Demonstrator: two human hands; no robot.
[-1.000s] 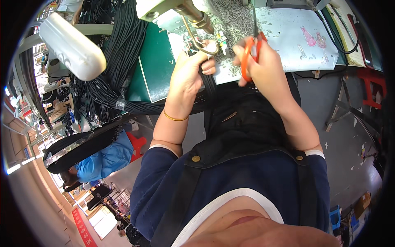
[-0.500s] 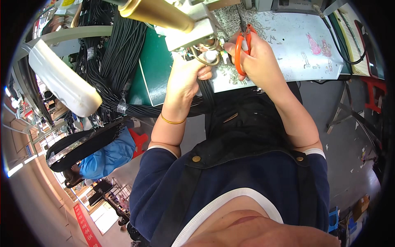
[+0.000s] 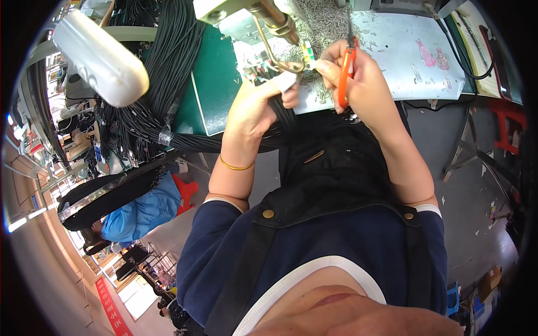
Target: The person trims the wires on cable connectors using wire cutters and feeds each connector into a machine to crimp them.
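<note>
My left hand (image 3: 252,106), a gold bangle on its wrist, is closed round the ends of a bunch of black cables (image 3: 284,115). Something white covers its thumb tip, beside a curved metal rod (image 3: 264,42) of a bench machine. My right hand (image 3: 367,81) grips orange-handled scissors (image 3: 344,84), their dark blades pointing away from me. Its thumb and forefinger come together close to the rod's end, near a small green and yellow piece (image 3: 308,51) under the machine's metal head (image 3: 274,19). Whatever is between those fingertips is too small to make out.
Many small metal pieces (image 3: 330,22) lie scattered over the white work sheet (image 3: 392,61). Black cables (image 3: 168,67) hang in thick bundles at the left, near a white lamp (image 3: 101,59). A notebook (image 3: 476,50) lies far right. Someone in blue (image 3: 143,210) sits at the left.
My right hand has shifted slightly right, and the scissors have turned more upright. The lamp and machine head appear higher in view. My left hand stays near the rod, still closed on the cables.
</note>
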